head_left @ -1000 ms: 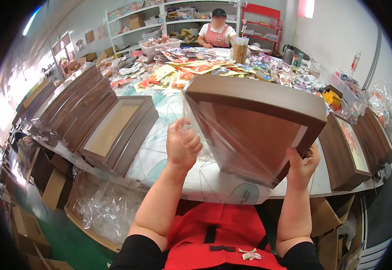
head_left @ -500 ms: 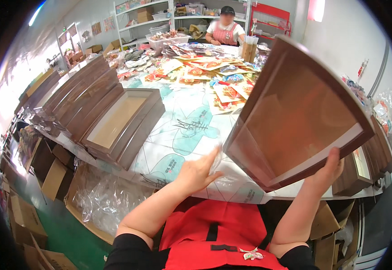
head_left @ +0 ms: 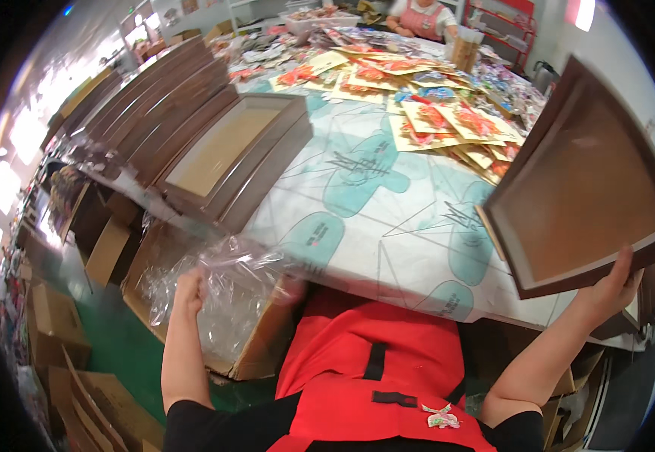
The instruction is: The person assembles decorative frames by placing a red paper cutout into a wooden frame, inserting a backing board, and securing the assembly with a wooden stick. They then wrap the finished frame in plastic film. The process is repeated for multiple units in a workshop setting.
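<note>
At the right, my right hand grips the lower edge of a shallow brown box, tilted up so its tan inside faces me. The box is above the table's right end. Low on the left, my left hand is closed on a crumpled clear plastic film. That film hangs over an open cardboard carton with more clear plastic in it. The film's edges are smeared by motion, so its full shape cannot be told.
Brown boxes stand stacked on the table's left. Flat packets with red and yellow prints lie heaped across the table. A co-worker in a pink apron is at the far side. Cardboard cartons sit on the green floor.
My left hand has moved left and down from beside the box to over the carton, taking the clear film along. My right hand has shifted the brown box to the right.
</note>
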The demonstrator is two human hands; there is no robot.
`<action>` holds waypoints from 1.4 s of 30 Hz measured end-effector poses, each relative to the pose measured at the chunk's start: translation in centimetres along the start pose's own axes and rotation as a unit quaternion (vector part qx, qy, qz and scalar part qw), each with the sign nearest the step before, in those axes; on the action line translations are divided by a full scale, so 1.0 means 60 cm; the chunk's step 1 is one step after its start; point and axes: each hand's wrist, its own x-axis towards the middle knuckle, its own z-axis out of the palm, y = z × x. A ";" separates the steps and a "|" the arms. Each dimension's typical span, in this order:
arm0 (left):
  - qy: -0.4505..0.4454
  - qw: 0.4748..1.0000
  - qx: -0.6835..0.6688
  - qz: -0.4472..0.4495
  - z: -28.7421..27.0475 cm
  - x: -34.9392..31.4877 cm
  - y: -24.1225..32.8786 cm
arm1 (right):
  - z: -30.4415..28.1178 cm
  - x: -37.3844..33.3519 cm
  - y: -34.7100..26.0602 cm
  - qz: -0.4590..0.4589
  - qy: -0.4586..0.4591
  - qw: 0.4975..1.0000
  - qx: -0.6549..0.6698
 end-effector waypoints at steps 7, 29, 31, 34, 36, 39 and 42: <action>0.386 0.858 0.252 0.225 -0.022 0.084 -0.064 | 0.013 -0.131 0.081 -0.328 -0.213 0.884 -0.257; -0.191 0.649 0.724 0.136 0.081 0.014 -0.054 | 0.052 -0.373 0.119 -0.327 -0.497 0.772 -0.224; -0.097 0.665 0.731 0.116 0.088 -0.029 -0.003 | 0.056 -0.381 0.126 -0.290 -0.510 0.789 -0.184; 0.038 0.649 0.750 0.120 0.139 -0.115 0.068 | 0.044 -0.353 0.127 -0.226 -0.513 0.822 -0.104; 0.097 0.657 0.718 0.207 0.140 -0.137 0.074 | 0.027 -0.318 0.112 -0.180 -0.499 0.847 -0.033; 0.150 0.676 0.638 0.337 0.136 -0.136 0.058 | -0.034 -0.225 0.138 -0.224 -0.374 0.885 -0.165; 0.123 0.747 0.501 0.419 0.203 -0.185 0.076 | -0.126 -0.119 0.213 -0.148 -0.274 0.871 -0.381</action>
